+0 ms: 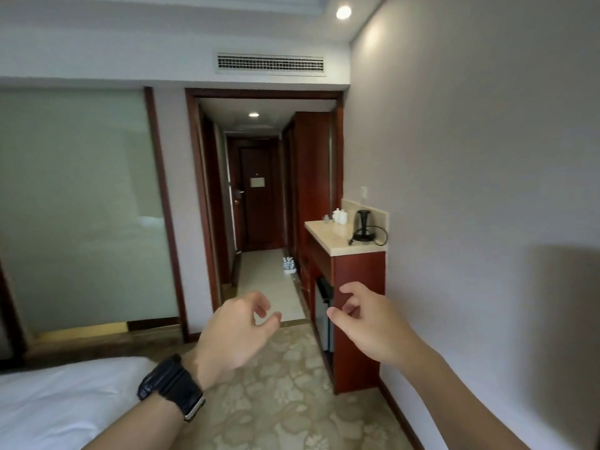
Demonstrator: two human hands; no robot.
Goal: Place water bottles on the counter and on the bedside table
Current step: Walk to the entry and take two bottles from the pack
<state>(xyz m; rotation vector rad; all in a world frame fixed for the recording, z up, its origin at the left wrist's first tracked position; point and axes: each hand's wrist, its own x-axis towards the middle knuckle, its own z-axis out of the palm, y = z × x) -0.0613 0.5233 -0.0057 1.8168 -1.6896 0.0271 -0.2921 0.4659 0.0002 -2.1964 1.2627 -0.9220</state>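
A pack of several small water bottles point(288, 265) stands on the tiled hallway floor, far ahead near the wooden cabinet. The beige counter point(328, 233) tops a red-brown cabinet against the right wall. My left hand point(238, 332), with a black watch on the wrist, is raised in front of me, fingers loosely curled and apart, holding nothing. My right hand point(367, 323) hangs beside it at the same height, fingers also apart and empty. Both hands are well short of the bottles. No bedside table is in view.
A black electric kettle point(363, 226) with its cord and white cups point(339, 216) stand on the counter. A white bed corner point(65, 404) lies at lower left. Patterned carpet point(285, 394) leads to the hallway and a dark door point(256, 203). A frosted glass panel point(78, 206) fills the left wall.
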